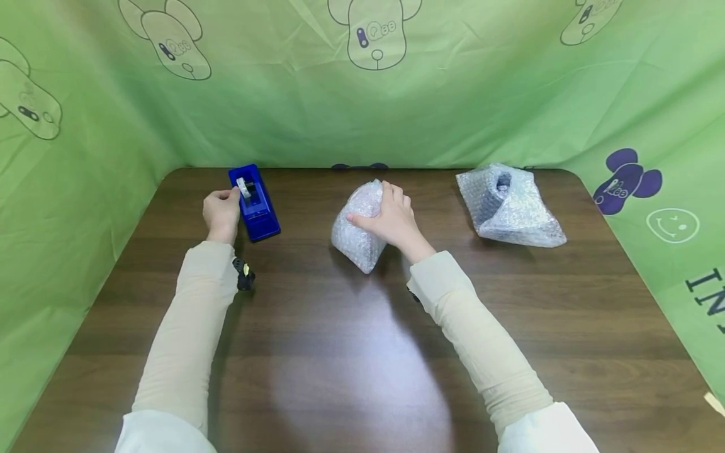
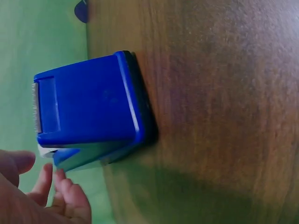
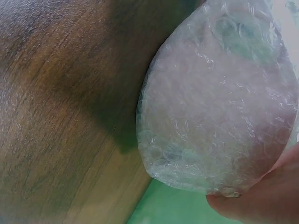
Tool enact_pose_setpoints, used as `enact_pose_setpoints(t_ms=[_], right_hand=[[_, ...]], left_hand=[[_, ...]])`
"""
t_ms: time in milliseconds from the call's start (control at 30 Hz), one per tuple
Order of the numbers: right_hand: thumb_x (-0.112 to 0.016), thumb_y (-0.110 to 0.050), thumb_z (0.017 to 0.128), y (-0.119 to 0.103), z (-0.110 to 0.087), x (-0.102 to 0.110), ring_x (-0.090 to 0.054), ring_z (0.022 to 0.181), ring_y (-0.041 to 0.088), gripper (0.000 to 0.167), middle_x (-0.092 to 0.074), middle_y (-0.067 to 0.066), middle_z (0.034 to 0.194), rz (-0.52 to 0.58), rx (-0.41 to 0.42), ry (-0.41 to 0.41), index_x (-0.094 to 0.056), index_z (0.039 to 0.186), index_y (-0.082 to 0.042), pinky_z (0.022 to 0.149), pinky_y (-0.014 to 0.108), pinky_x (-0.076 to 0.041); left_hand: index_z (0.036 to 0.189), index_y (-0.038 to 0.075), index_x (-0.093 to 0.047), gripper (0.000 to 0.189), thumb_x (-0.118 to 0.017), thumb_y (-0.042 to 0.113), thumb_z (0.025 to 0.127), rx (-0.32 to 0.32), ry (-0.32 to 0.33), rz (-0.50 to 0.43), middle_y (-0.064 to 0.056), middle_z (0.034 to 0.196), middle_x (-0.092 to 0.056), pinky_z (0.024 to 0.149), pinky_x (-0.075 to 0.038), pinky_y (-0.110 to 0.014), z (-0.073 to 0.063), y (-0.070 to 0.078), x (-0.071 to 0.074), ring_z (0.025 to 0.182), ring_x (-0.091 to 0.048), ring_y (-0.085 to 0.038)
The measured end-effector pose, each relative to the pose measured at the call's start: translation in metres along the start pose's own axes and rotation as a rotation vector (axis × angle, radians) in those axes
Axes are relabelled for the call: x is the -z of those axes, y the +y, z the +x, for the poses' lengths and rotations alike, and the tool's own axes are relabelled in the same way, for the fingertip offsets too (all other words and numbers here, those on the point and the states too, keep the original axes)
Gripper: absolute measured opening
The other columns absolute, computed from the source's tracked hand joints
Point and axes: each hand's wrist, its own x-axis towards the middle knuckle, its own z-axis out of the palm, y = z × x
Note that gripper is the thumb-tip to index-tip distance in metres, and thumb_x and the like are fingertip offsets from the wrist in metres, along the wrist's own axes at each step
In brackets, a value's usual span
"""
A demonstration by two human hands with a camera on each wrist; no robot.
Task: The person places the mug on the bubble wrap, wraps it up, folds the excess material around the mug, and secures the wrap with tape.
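Observation:
A blue tape dispenser (image 1: pixel 262 211) with a white tape roll (image 1: pixel 243 188) stands at the back left of the table. Beside the roll is my left hand (image 1: pixel 221 211); in the left wrist view its thumb (image 2: pixel 22 161) and fingers are bent but apart, close to the roll's edge, and whether they touch it I cannot tell. My right hand (image 1: pixel 394 217) grips a bubble-wrapped bundle (image 1: pixel 358 229) at the middle of the table, thumb on the near side and fingers over the top. Clear wrap (image 3: pixel 219 102) fills much of the right wrist view; what is inside it cannot be made out.
Another piece of bubble wrap (image 1: pixel 518 211), partly rolled with an open end, lies at the back right. The brown wooden table (image 1: pixel 340 352) is bordered by green printed cloth (image 1: pixel 283 119) at the back and sides.

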Motion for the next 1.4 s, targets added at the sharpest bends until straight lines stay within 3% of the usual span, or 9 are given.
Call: enact_pose_setpoints(t_ms=[167, 500, 633, 767, 867, 1000, 1133, 1333, 1400], right_hand=[[-0.068, -0.059, 0.075, -0.001, 0.000, 0.000, -0.022, 0.141, 0.038, 0.109, -0.023, 0.017, 0.154, 0.001, 0.003, -0.001, -0.015, 0.151, -0.003, 0.116, 0.050, -0.024], [-0.068, -0.060, 0.074, 0.001, 0.003, -0.001, -0.022, 0.141, 0.038, 0.110, -0.022, 0.017, 0.154, -0.001, 0.006, 0.007, -0.014, 0.151, -0.003, 0.116, 0.050, -0.024], [-0.069, -0.060, 0.075, 0.002, 0.002, -0.003, -0.022, 0.140, 0.037, 0.109, -0.022, 0.016, 0.155, 0.008, 0.006, 0.009, -0.015, 0.151, -0.004, 0.116, 0.049, -0.024], [-0.069, -0.060, 0.074, 0.001, 0.002, -0.003, -0.023, 0.140, 0.038, 0.110, -0.023, 0.016, 0.154, 0.010, 0.012, 0.014, -0.016, 0.151, -0.003, 0.116, 0.050, -0.025], [-0.069, -0.060, 0.074, 0.001, 0.002, -0.002, -0.023, 0.140, 0.037, 0.110, -0.023, 0.016, 0.154, 0.008, 0.012, 0.014, -0.015, 0.151, -0.003, 0.116, 0.050, -0.025], [-0.070, -0.060, 0.074, 0.001, 0.001, -0.002, -0.023, 0.140, 0.037, 0.110, -0.023, 0.016, 0.154, 0.014, 0.012, 0.014, -0.015, 0.151, -0.004, 0.116, 0.049, -0.025], [-0.070, -0.060, 0.074, 0.002, 0.001, -0.001, -0.023, 0.140, 0.038, 0.110, -0.023, 0.016, 0.154, 0.009, 0.012, 0.016, -0.015, 0.151, -0.003, 0.116, 0.049, -0.025], [-0.070, -0.060, 0.074, 0.003, 0.001, -0.001, -0.023, 0.140, 0.038, 0.110, -0.023, 0.016, 0.154, 0.011, 0.008, 0.017, -0.015, 0.151, -0.003, 0.116, 0.049, -0.024], [-0.070, -0.060, 0.074, 0.003, 0.000, -0.001, -0.023, 0.140, 0.038, 0.110, -0.023, 0.016, 0.154, 0.018, 0.006, 0.015, -0.015, 0.151, -0.003, 0.116, 0.049, -0.024]], left_hand=[[0.123, -0.003, -0.060, 0.046, -0.049, 0.033, 0.096, 0.046, -0.040, -0.040, -0.019, 0.133, -0.056, 0.110, -0.035, -0.036, -0.001, -0.001, -0.002, 0.126, -0.047, -0.031], [0.118, -0.005, -0.064, 0.049, -0.050, 0.035, 0.095, 0.036, -0.070, 0.043, -0.020, 0.131, -0.058, 0.110, -0.037, -0.034, 0.000, -0.001, 0.001, 0.125, -0.050, -0.029], [0.092, 0.005, -0.067, 0.029, -0.057, 0.032, 0.092, 0.085, -0.094, -0.059, -0.010, 0.100, -0.064, 0.108, -0.038, -0.029, 0.002, -0.002, -0.001, 0.114, -0.051, -0.021], [0.072, 0.012, -0.051, 0.025, -0.061, 0.025, 0.091, 0.142, -0.128, -0.190, 0.008, 0.078, -0.046, 0.106, -0.038, -0.024, 0.005, -0.002, -0.002, 0.097, -0.047, -0.009], [0.072, 0.011, -0.049, 0.026, -0.060, 0.026, 0.091, 0.136, -0.140, -0.179, 0.006, 0.083, -0.047, 0.107, -0.037, -0.024, 0.005, -0.001, -0.001, 0.097, -0.047, -0.009], [0.074, 0.009, -0.057, 0.029, -0.057, 0.031, 0.093, 0.087, -0.138, -0.028, -0.012, 0.103, -0.060, 0.109, -0.037, -0.029, 0.002, 0.000, 0.002, 0.111, -0.048, -0.020], [0.096, 0.004, -0.068, 0.037, -0.053, 0.038, 0.094, 0.051, -0.169, 0.097, -0.018, 0.128, -0.058, 0.110, -0.037, -0.033, 0.004, -0.001, 0.004, 0.119, -0.048, -0.024], [0.097, 0.001, -0.066, 0.036, -0.069, 0.035, 0.086, 0.083, -0.226, -0.127, -0.006, 0.107, -0.058, 0.105, -0.040, -0.027, 0.036, -0.024, -0.009, 0.111, -0.050, -0.018], [0.106, 0.003, -0.066, 0.040, -0.070, 0.037, 0.085, 0.136, -0.273, -0.172, -0.005, 0.110, -0.059, 0.105, -0.040, -0.027, 0.047, -0.030, -0.011, 0.110, -0.050, -0.015]])
